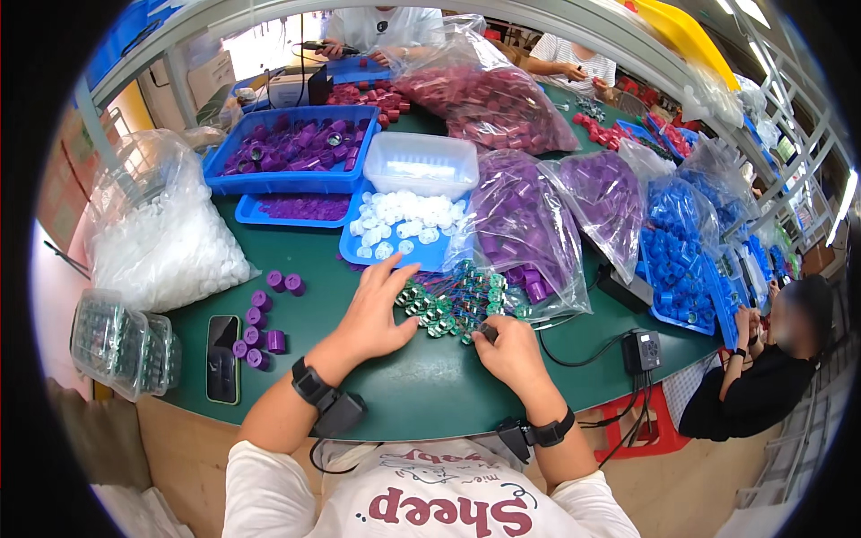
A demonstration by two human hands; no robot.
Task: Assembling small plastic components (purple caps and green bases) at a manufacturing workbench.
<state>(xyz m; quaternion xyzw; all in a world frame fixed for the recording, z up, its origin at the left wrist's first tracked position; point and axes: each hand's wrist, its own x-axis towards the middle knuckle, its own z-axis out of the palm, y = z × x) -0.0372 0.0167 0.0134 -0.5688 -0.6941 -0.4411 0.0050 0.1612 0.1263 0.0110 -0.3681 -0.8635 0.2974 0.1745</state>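
Observation:
A pile of small green circuit boards (pixel 453 305) with thin wires lies on the green table in front of me. Left of the pile is my left hand (pixel 378 309), its fingers spread and nothing seen in them. They reach toward the blue tray (pixel 414 258), which holds clear plastic lens-like pieces (pixel 402 215). At the pile's right edge my right hand (pixel 513 351) is closed, thumb and fingers together. A small dark piece (pixel 487 332) shows at its fingertips; its kind cannot be made out.
Several purple cylindrical caps (pixel 256 316) stand left, beside a phone (pixel 223 359). Behind are a bin of purple parts (pixel 291 148), a clear tub (pixel 421 163) and bags of purple (pixel 520 224) and white pieces (pixel 170 242). Cables and a power adapter (pixel 641 351) lie right. Other people work around the table.

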